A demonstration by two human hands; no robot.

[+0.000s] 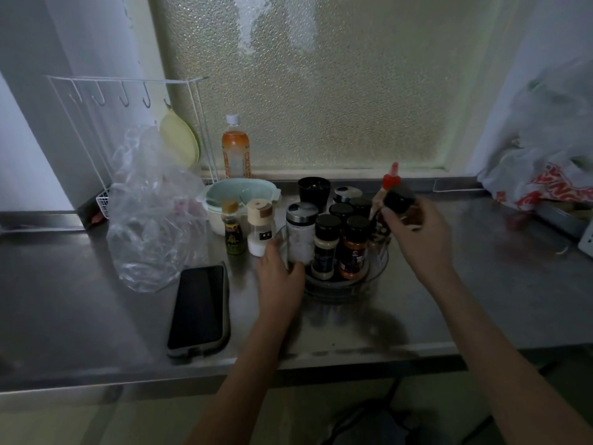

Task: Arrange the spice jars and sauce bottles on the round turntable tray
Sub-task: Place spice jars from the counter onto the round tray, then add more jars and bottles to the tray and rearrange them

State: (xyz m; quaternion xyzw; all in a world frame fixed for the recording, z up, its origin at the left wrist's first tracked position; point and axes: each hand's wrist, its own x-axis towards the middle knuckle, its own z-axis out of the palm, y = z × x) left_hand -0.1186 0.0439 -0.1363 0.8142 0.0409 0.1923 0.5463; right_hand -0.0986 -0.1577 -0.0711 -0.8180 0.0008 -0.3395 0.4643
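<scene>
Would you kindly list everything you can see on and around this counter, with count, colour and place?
turntable: one, clear, counter centre
spice jars: about six, black-capped, on turntable
shaker: one, clear with silver lid, turntable's left edge
red-tip bottle: one, turntable's far right
black cup: one, behind turntable
salt jar: one, white, beige cap, left of turntable
small sauce bottle: one, dark, beside salt jar
bowl: one, pale green, behind those
drink bottle: one, orange, by window
phone: one, black, front left
plastic bag: one, clear, left
wire rack: one, white, far left
left hand: at shaker's base
right hand: grip on dark-capped jar, above turntable
</scene>
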